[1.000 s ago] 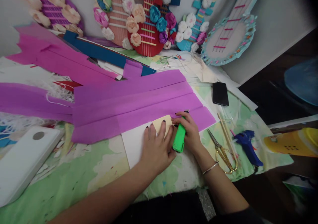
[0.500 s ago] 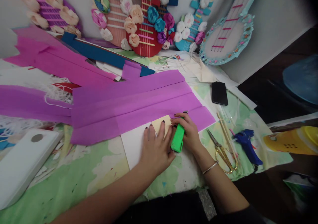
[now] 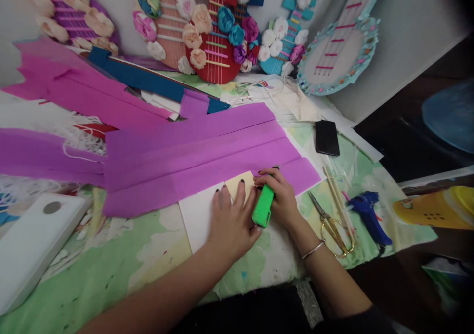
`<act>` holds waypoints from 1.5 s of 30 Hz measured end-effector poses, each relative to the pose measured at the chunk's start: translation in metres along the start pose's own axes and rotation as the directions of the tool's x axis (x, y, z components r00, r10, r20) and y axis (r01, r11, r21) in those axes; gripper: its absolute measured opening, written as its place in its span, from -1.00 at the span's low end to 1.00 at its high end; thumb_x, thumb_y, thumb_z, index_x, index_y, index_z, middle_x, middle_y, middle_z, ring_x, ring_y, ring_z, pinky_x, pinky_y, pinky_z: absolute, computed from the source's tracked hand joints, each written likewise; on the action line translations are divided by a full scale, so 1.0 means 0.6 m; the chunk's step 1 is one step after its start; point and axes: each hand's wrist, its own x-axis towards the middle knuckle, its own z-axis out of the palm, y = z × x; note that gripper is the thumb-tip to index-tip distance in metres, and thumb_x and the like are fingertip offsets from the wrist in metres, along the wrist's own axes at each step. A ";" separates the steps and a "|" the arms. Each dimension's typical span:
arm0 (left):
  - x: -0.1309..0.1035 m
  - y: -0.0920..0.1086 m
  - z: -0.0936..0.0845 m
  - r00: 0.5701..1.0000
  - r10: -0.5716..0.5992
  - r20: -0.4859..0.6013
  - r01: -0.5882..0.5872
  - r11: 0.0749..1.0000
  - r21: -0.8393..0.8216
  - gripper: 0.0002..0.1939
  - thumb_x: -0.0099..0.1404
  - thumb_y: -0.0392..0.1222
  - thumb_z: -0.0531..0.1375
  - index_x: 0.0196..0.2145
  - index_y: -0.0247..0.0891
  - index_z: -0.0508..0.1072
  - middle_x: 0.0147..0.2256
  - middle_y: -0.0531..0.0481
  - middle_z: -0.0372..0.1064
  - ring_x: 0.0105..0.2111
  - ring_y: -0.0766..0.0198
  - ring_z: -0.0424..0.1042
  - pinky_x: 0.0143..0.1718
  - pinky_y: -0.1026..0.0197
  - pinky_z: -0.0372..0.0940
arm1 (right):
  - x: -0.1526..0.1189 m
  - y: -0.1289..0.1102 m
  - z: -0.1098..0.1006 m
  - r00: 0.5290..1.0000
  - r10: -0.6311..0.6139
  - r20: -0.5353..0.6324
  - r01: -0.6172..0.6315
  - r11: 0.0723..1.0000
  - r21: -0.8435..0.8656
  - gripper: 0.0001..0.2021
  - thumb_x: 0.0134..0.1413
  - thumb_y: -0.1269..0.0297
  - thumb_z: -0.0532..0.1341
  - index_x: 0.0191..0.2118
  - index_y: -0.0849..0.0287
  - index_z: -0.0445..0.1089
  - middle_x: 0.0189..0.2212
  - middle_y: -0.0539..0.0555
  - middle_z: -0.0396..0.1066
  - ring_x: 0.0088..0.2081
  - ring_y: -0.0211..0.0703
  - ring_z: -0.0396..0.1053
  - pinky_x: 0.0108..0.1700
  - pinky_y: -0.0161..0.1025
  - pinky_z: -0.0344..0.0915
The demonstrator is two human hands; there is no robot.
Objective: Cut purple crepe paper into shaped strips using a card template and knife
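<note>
My left hand [image 3: 231,225] lies flat with its fingers spread over a white sheet [image 3: 194,220] and a small pale yellow card [image 3: 237,182]. My right hand [image 3: 279,195] is closed round a bright green utility knife [image 3: 263,206], held at a slant just beside the left fingers. Its dark front tip shows past the right fingers; whether it touches the paper cannot be seen. Behind both hands, purple crepe paper [image 3: 207,151] is spread out, its near edge meeting the white sheet.
Gold-handled scissors [image 3: 329,223], a blue glue gun [image 3: 370,218] and a black phone-like slab [image 3: 327,138] lie to the right. A white device [image 3: 40,245] sits at left. Magenta paper [image 3: 89,92] and decorated paper guitars [image 3: 215,52] stand or lie at the back.
The view has shifted very slightly. Both hands, the green utility knife and the papers stay in nearly the same places.
</note>
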 end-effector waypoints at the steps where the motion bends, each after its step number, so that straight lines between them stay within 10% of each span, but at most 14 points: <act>1: 0.000 0.000 0.000 1.000 0.001 -0.002 -0.001 1.000 -0.001 -0.18 0.20 0.15 0.13 0.34 -0.13 -0.01 0.30 -0.16 -0.03 0.15 -0.41 0.04 0.15 -0.31 -0.06 | 0.000 0.000 0.000 1.000 -0.002 -0.002 0.002 1.000 0.000 -0.86 0.10 0.42 0.21 -0.21 0.06 0.42 -0.09 0.11 0.36 -0.08 -0.07 0.40 -0.04 -0.14 0.36; 25: 0.005 -0.003 -0.011 1.000 0.022 0.021 -0.024 0.998 0.053 -0.34 0.32 0.04 0.00 0.33 -0.15 0.05 0.28 -0.18 0.06 0.13 -0.37 0.10 0.09 -0.26 0.00 | -0.004 -0.011 -0.025 0.915 0.201 -0.349 -0.113 0.960 0.257 -0.67 0.30 0.03 -0.01 -0.01 0.01 0.37 0.00 0.17 0.36 -0.02 0.01 0.38 0.01 0.04 0.37; 36: 0.014 -0.015 -0.025 0.998 0.043 0.043 -0.044 0.998 0.036 -0.34 0.29 0.10 0.01 0.30 -0.12 0.12 0.26 -0.10 0.13 0.06 -0.29 0.15 0.02 -0.20 0.03 | -0.032 -0.010 -0.045 0.905 0.376 -0.197 -0.254 0.852 0.458 -0.52 0.24 -0.13 -0.01 0.03 0.06 0.40 -0.34 0.10 0.51 -0.43 -0.11 0.45 -0.35 -0.13 0.44; 45: 0.025 -0.053 -0.051 0.972 0.153 0.180 -0.148 0.988 -0.039 -0.17 0.15 0.24 0.16 0.29 -0.14 0.13 0.28 -0.12 0.09 0.04 -0.19 0.16 -0.01 -0.11 0.09 | -0.060 -0.021 -0.066 0.938 0.312 -0.154 -0.228 0.886 0.404 -0.65 0.15 0.07 0.24 0.04 0.00 0.40 -0.01 0.11 0.46 0.00 0.00 0.43 0.06 0.02 0.38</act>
